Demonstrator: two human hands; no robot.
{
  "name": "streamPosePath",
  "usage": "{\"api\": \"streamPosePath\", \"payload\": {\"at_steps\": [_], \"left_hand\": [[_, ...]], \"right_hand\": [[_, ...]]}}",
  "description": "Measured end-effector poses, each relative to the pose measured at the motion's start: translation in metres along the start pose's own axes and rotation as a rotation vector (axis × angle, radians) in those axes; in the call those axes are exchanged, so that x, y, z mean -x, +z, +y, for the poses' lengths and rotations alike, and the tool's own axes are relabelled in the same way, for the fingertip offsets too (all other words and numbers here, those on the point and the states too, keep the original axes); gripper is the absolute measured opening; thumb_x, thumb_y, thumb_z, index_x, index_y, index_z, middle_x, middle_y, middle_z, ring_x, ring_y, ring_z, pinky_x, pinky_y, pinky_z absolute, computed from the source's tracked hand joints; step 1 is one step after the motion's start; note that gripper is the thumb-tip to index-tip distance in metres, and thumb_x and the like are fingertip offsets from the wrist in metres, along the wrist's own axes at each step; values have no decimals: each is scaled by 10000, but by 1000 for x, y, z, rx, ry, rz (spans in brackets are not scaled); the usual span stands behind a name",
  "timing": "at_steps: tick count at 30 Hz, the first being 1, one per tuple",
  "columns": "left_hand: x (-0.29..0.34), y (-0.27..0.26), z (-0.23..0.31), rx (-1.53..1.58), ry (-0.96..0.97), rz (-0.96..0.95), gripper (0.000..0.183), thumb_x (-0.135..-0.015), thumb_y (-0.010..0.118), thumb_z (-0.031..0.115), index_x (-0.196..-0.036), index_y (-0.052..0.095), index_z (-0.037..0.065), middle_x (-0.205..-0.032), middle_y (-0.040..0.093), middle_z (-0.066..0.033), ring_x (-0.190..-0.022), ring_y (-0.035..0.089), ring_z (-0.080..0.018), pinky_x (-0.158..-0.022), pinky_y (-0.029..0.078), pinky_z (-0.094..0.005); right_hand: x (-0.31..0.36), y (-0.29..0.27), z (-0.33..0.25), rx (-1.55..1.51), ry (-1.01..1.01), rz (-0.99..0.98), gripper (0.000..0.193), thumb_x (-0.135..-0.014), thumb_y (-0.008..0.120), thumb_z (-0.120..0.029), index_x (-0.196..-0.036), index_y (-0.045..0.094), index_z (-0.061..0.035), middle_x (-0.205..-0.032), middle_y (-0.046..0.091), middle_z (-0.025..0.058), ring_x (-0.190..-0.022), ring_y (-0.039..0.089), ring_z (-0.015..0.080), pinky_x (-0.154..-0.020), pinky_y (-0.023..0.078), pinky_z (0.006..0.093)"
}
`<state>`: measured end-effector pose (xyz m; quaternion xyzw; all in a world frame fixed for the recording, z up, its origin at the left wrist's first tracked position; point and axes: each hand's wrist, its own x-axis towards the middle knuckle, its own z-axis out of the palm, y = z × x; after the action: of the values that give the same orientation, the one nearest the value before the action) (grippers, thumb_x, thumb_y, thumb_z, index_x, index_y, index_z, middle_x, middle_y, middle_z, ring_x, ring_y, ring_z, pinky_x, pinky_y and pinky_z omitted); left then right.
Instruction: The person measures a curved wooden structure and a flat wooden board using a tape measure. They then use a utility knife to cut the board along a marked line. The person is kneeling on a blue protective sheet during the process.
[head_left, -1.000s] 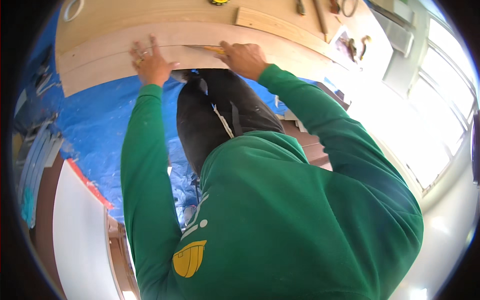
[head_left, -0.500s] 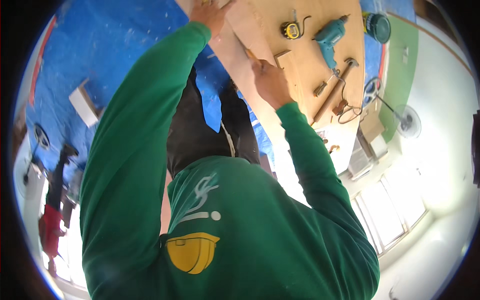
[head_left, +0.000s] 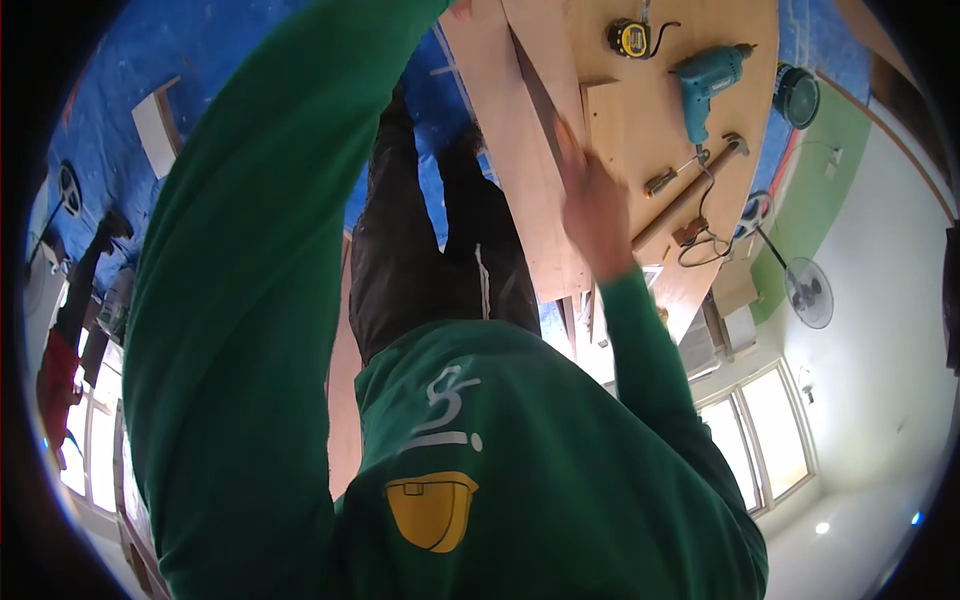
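My right hand [head_left: 592,205], slightly blurred, is closed around the orange-brown wooden handle of a handsaw [head_left: 540,95]. The saw's dark, tapering blade points away from me along a pale plywood board [head_left: 490,110]. At the top edge only a sliver of my left hand [head_left: 461,9] shows, by the board's far left edge. Its fingers are out of the picture. A small wood offcut [head_left: 600,105] lies to the right of the saw.
On the worktable [head_left: 640,120] lie a yellow tape measure [head_left: 630,38], a teal power drill [head_left: 708,85] with its cord, a screwdriver [head_left: 662,182] and a hammer [head_left: 690,195]. A bucket [head_left: 796,97] stands beyond. Another person [head_left: 60,370] is far left.
The view has shifted, so the table sits further right. My left hand has nearly left the picture at the top. My right hand has drawn toward me, and more of the saw blade shows.
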<state>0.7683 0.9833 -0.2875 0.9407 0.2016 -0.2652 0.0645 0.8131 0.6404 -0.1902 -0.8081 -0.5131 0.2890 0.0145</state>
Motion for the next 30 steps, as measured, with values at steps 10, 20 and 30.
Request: {"api": "streamPosePath", "payload": {"at_steps": [10,20,30], "left_hand": [[0,0,-3,-31,-41,-11,1376,-619,965,475,-1686,118,283,-1719,38,-287,-1593,77,-456,-1252,131,-644],[-2,-3,3,4,16,0,1351,-626,966,458,-1682,141,293,-1717,61,-287,-1593,86,-451,-1245,146,-659],[10,-11,-3,18,-26,-46,1357,-621,969,452,-1683,142,283,-1718,41,-288,-1594,57,-459,-1239,145,-676]], "right_hand": [[69,-50,-26,-379,424,-74,348,-1080,499,-295,-1227,637,-12,-697,653,247,-640,663,454,-551,519,542],[-53,27,-5,-135,27,191,323,-1069,512,-318,-1130,623,-21,-729,668,244,-689,676,462,-579,544,532],[153,-54,-16,-154,243,-60,329,-1058,542,-231,-1299,612,-19,-731,665,240,-608,655,450,-531,508,528]]}}
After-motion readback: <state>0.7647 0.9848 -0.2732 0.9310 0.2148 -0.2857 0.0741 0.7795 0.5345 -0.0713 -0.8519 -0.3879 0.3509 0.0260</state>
